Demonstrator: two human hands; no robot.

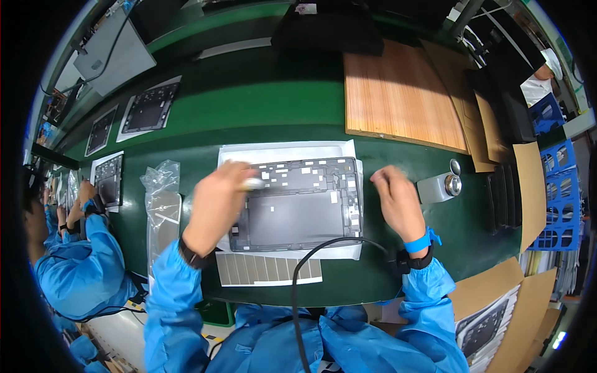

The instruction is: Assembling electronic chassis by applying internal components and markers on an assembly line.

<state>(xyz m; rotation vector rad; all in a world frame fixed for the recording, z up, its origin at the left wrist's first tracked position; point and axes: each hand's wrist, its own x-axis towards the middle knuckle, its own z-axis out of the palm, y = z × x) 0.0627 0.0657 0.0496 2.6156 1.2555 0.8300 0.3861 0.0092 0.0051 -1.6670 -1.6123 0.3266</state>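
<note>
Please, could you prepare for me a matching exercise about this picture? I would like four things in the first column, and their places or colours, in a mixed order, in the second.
Column one:
1. left hand
2. right hand
3. bottle
4. wood-grain board

Column two:
A. light brown, farther away than the dark panel
B. between the panel and the bottle
C. at the panel's left side, with a blurred pale thing at its fingers
D. silver-coloured, with its round lid raised

Right pairs: 1-C, 2-B, 3-D, 4-A.
</note>
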